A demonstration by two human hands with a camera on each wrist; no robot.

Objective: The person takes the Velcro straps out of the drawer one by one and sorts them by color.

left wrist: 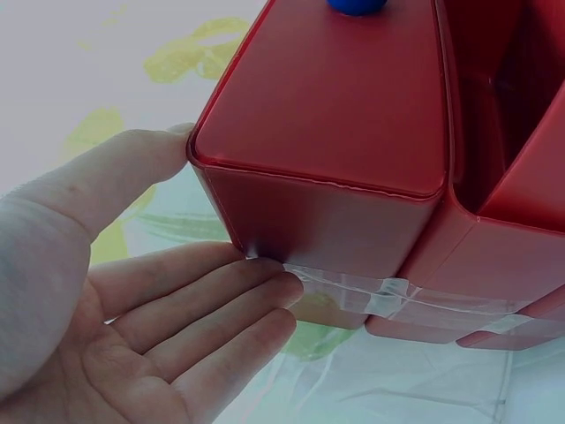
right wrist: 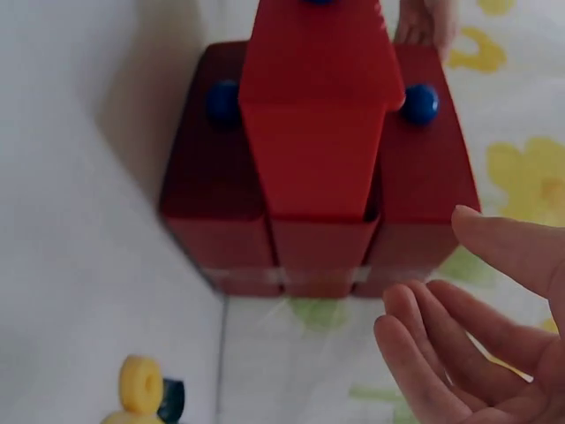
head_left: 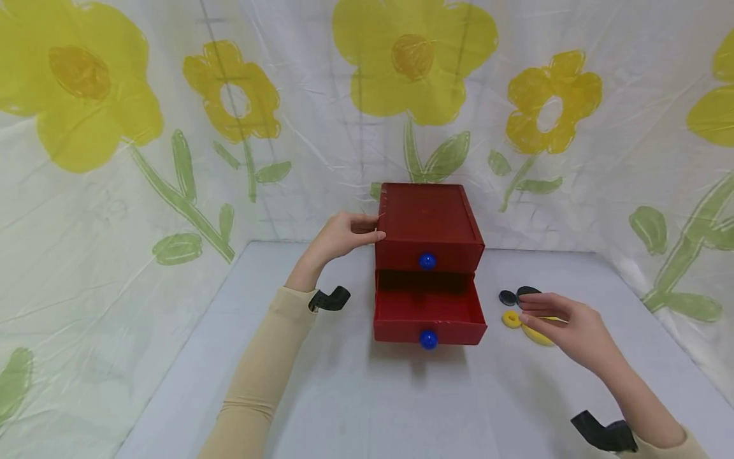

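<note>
A red drawer cabinet [head_left: 427, 213] with blue knobs stands on the table, its middle drawer [head_left: 430, 330] pulled out and showing a bare red inside. At the cabinet's upper left edge is my left hand [head_left: 341, 236]. In the left wrist view, its thumb [left wrist: 150, 155] touches the top edge and its straight fingers [left wrist: 203, 300] reach along the side. My right hand [head_left: 568, 322], fingers loosely bent and holding nothing, hovers right of the cabinet. It overlaps a black disc [head_left: 526, 291] and a larger yellow round piece [head_left: 538, 335] in the head view.
A small black disc [head_left: 507, 298] and a yellow ring [head_left: 511, 319] lie on the table [head_left: 321, 395] beside the larger pieces. Clear tape [left wrist: 388, 296] runs across the cabinet's boxes. Behind hangs a white curtain [head_left: 309, 146] with yellow flowers.
</note>
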